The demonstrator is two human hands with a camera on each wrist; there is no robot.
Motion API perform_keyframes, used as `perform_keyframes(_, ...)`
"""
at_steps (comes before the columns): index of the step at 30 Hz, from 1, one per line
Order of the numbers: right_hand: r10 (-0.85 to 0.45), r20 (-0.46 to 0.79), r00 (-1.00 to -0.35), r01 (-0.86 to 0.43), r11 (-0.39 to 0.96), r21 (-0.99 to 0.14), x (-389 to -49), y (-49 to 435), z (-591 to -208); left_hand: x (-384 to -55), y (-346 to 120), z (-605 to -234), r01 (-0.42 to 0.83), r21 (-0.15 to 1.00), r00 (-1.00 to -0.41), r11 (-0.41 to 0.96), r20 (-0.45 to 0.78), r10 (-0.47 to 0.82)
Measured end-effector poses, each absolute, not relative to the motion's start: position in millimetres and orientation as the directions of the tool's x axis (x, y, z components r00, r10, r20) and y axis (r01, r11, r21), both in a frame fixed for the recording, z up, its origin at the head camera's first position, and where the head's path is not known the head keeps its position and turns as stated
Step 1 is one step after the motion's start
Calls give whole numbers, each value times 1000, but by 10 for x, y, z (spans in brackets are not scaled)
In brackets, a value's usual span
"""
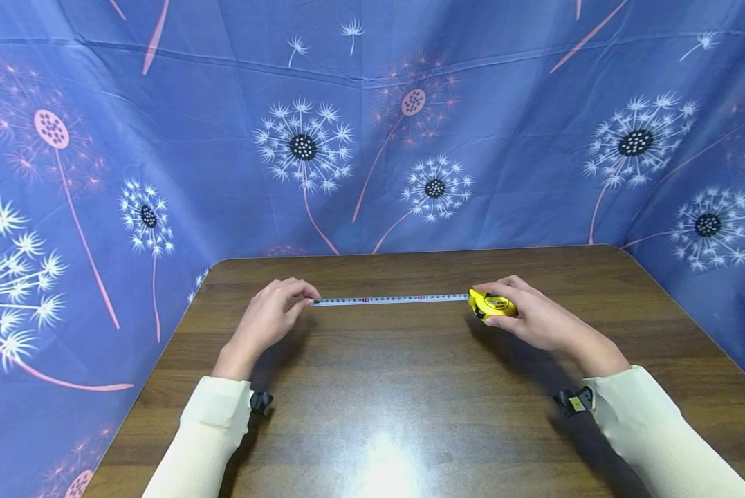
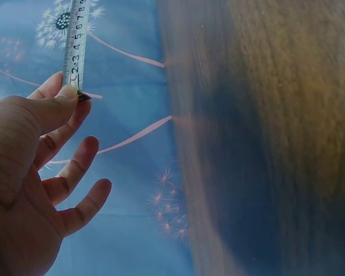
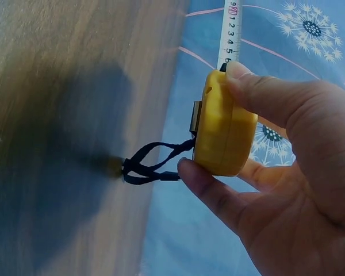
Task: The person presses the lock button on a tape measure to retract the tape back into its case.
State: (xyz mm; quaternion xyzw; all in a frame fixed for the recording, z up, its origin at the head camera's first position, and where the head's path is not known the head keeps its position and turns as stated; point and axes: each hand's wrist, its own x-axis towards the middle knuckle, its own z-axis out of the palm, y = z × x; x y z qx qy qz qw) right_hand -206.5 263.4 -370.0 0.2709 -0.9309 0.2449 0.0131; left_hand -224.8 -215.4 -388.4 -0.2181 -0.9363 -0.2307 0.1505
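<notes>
A yellow tape measure [image 1: 497,306] is held by my right hand [image 1: 537,318], thumb near the blade's mouth and fingers around the case. Its white blade [image 1: 391,299] runs straight across to the left, above the table. My left hand [image 1: 269,315] pinches the metal end hook [image 2: 84,96] between thumb and forefinger, the other fingers loosely spread. In the right wrist view a metal belt clip [image 3: 195,118] shows on the case side, and a black wrist strap [image 3: 152,164] dangles from it. Low numbers on the blade face the left wrist camera.
Beneath both hands lies a brown wood-grain table [image 1: 372,373] with rounded far corners, with a bright glare near its front. Blue cloth [image 1: 360,228] printed with dandelions hangs behind it and along both sides. Dark shadows of the hands fall on the tabletop.
</notes>
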Motion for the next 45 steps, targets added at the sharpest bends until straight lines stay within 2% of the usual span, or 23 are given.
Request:
perform_keyframes(18, -486, 159, -860, -501, 738, -452, -2056, 2582, -3699, -2287, -2101, -3912, 525, 354, -829, 774, 419, 371)
perform_keyframes(45, -486, 150, -861, -498, 747, -441, -2071, 2518, -3685, -2278, -1990, -3884, 525, 361, -834, 770, 400, 381)
